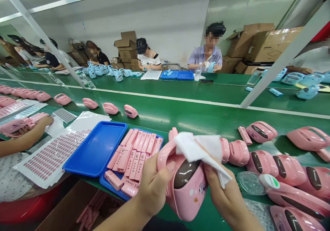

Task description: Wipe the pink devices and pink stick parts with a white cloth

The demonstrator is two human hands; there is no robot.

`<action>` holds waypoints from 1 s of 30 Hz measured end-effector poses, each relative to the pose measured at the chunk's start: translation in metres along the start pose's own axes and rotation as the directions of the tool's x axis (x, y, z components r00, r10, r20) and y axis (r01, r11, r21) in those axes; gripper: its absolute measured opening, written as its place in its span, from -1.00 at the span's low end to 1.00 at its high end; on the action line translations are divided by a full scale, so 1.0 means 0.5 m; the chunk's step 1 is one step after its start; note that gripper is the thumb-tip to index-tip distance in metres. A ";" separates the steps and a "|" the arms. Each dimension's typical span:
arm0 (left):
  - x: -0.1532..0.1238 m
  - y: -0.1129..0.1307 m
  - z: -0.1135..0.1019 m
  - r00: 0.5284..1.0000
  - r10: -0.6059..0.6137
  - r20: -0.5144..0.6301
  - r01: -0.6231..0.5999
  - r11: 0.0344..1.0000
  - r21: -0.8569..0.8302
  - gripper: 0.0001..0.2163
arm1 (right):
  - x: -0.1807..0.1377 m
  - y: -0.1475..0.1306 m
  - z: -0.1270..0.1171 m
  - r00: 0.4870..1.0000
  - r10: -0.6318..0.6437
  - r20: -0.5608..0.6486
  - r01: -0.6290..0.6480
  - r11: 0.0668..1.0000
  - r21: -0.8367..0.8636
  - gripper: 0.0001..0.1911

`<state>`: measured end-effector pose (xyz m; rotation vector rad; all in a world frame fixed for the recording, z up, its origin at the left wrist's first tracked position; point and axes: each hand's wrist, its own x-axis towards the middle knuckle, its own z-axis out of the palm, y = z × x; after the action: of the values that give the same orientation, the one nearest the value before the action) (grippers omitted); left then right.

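My left hand (156,181) is closed round the handle of a pink plastic housing (187,198), a handled shell with a dark oval window and small printed pictures on its side. The housing is tilted above the bench's front edge. In my right hand (221,186) is a white cloth (197,147), draped over the top of the housing near the dark window. The right fingertips are partly hidden behind the housing and the cloth. Left of my hands, a blue tray (161,136) holds several slim pink pieces (134,160) with small printed symbols.
Beside it lies another blue tray (96,150), then sticker sheets (60,155). Pink housings (261,164) crowd the right side, near a clear bottle with a white cap (269,182). A co-worker's arm (23,140) reaches in at left. A white post (273,56) rises at right.
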<state>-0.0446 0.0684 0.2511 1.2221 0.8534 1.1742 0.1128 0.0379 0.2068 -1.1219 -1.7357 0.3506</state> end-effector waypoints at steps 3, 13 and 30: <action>0.002 0.006 0.001 0.996 0.048 0.074 -0.042 0.996 -0.077 -0.69 | 0.001 -0.016 0.001 0.999 0.029 -0.021 -0.029 1.000 -0.007 -0.54; -0.002 0.014 0.002 0.998 -0.002 0.067 0.012 0.990 -0.143 -0.66 | -0.011 0.004 0.001 0.993 0.117 -0.031 -0.113 0.987 0.114 -0.65; 0.007 0.014 0.010 0.991 -0.123 0.049 0.130 0.974 -0.185 -0.70 | -0.010 -0.020 0.017 0.939 -0.338 -0.063 0.325 0.932 -0.159 -0.50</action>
<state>-0.0407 0.0703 0.2594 1.0175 0.7630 1.0994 0.1008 0.0310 0.2068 -0.9079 -1.8547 -0.0368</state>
